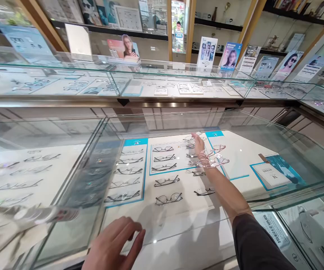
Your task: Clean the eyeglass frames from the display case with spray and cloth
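My right hand [199, 146] reaches inside the glass display case [105, 225], at the back end of a column of eyeglasses. Thin frames [190, 141] lie right beside its fingers; whether it grips one is unclear. Pairs of pink eyeglasses [218, 161] show in front of my right wrist, seemingly on the glass top. At the near edge, my left hand [116, 243] hovers with fingers loosely bent and apart, holding nothing. Ahead of it lie round-lens eyeglasses [169, 198] and dark-rimmed eyeglasses [166, 181]. Further left, a column of eyeglasses [128, 171] rests on a blue-edged panel.
A white card [271, 175] and a blue leaflet [287, 168] lie at the case's right. White cloth and a blurred bottle-like object [46, 214] are at lower left. Behind stands another glass counter [150, 98] with eyewear posters [207, 52] on top.
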`<state>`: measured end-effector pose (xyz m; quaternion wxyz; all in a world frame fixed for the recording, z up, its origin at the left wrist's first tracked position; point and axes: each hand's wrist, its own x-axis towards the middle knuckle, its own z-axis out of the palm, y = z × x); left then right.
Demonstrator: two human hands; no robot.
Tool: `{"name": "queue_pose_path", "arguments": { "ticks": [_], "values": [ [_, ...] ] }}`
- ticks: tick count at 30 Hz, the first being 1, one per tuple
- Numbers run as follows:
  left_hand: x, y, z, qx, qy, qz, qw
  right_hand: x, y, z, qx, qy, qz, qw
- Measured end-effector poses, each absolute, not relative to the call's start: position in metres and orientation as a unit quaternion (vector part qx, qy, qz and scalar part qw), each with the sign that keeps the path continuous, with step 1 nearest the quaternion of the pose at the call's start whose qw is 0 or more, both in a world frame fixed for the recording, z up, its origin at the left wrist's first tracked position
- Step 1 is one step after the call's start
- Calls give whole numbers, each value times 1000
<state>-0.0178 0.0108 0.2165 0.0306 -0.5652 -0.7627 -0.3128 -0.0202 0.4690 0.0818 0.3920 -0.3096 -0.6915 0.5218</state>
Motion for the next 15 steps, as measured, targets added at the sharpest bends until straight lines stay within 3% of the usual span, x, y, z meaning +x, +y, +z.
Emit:
{"name": "queue_pose_path", "arguments": {
  "ticks": [8,15],
  "values": [
    [-15,20,216,-579,-753,-312,7,-7,248,80,-228,-720,585,297],
    [-22,11,236,-601,-715,-347,-88,67,161,111,-181,-719,652,159]
  ]
}}
